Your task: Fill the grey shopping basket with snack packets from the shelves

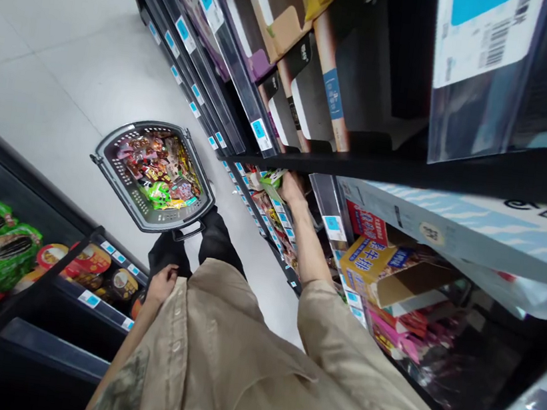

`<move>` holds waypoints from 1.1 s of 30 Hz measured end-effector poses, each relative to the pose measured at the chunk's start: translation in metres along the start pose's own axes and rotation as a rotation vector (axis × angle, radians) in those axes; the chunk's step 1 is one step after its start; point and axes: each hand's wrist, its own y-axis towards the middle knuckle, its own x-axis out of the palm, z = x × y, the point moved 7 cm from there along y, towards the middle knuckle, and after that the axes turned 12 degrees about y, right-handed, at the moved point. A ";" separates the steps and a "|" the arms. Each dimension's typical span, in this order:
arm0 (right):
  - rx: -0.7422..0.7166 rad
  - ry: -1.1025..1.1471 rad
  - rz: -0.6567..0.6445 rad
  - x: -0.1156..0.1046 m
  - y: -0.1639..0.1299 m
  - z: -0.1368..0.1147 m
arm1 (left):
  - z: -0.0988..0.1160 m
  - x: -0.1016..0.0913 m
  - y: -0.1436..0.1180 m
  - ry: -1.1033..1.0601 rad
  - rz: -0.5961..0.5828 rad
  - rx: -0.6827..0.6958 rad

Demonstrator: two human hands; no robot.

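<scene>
The right hand (291, 189) reaches deep into a low shelf (270, 231), fingers closed on a small green packet (273, 177) at the shelf front; a crinkly film pack like that is best pinched by its edge and drawn out level, so the neighbours stay put; the left hand (162, 282) hangs loosely curled and empty at the hip; on the smooth pale floor (71, 57) stands a perforated grey plastic basket (107, 163), heaped with glossy wrappers.

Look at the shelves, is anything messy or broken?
Yes. The yellow cardboard box on the shelf by the right arm has its front torn open, flaps hanging loose. The basket on the floor looks fine, just full of packets.
</scene>
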 end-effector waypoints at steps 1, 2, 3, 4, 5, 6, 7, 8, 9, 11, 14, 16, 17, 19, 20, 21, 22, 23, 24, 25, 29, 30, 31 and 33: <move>-0.005 -0.008 -0.004 -0.002 -0.001 0.000 | 0.004 -0.001 0.002 -0.002 0.002 0.010; -0.018 -0.019 -0.010 -0.004 -0.001 -0.002 | 0.009 -0.002 0.003 -0.003 0.008 0.020; -0.037 -0.031 -0.017 -0.006 -0.003 -0.003 | 0.013 -0.003 0.005 -0.002 0.016 0.031; -0.059 -0.041 -0.026 -0.007 -0.005 -0.006 | 0.017 -0.005 0.007 0.000 0.025 0.044; -0.081 -0.050 -0.035 -0.008 -0.007 -0.008 | 0.021 -0.006 0.008 0.002 0.034 0.057; -0.106 -0.060 -0.045 -0.008 -0.010 -0.010 | 0.025 -0.008 0.009 0.005 0.043 0.073; -0.130 -0.071 -0.060 -0.007 -0.013 -0.012 | 0.029 -0.011 0.010 0.010 0.050 0.087; -0.150 -0.088 -0.076 -0.005 -0.016 -0.014 | 0.032 -0.014 0.010 0.018 0.054 0.099; -0.164 -0.112 -0.090 -0.002 -0.019 -0.016 | 0.035 -0.017 0.011 0.028 0.058 0.112; -0.159 -0.163 -0.107 0.005 -0.023 -0.016 | 0.041 -0.024 0.012 0.052 0.063 0.137; -0.123 -0.198 -0.114 0.013 -0.024 -0.016 | 0.051 -0.035 0.013 0.091 0.072 0.162; -0.124 -0.210 -0.111 0.017 -0.022 -0.017 | 0.062 -0.042 0.014 0.113 0.072 0.176; -0.126 -0.215 -0.106 0.018 -0.021 -0.017 | 0.070 -0.047 0.015 0.118 0.072 0.194; -0.124 -0.208 -0.097 0.018 -0.020 -0.017 | 0.093 -0.058 0.017 0.106 0.079 0.243; -0.123 -0.191 -0.095 0.017 -0.019 -0.016 | 0.108 -0.064 0.019 0.084 0.086 0.272; -0.123 -0.167 -0.095 0.015 -0.018 -0.016 | 0.125 -0.071 0.020 0.049 0.099 0.303; -0.127 -0.137 -0.096 0.013 -0.018 -0.016 | 0.145 -0.078 0.021 0.004 0.112 0.329; -0.139 -0.105 -0.099 0.010 -0.017 -0.017 | 0.166 -0.085 0.022 -0.054 0.125 0.358; -0.158 -0.074 -0.104 0.007 -0.016 -0.018 | 0.190 -0.091 0.023 -0.123 0.147 0.387; -0.185 -0.051 -0.113 0.005 -0.016 -0.019 | 0.214 -0.097 0.024 -0.199 0.166 0.410; -0.259 -0.063 -0.181 -0.001 -0.013 -0.019 | 0.309 -0.106 0.029 -0.513 0.250 0.489; -0.265 -0.078 -0.195 0.000 -0.012 -0.018 | 0.329 -0.105 0.033 -0.569 0.250 0.499; -0.270 -0.087 -0.208 0.000 -0.012 -0.018 | 0.346 -0.102 0.037 -0.604 0.248 0.497; -0.272 -0.088 -0.232 0.002 -0.013 -0.018 | 0.372 -0.098 0.047 -0.641 0.264 0.508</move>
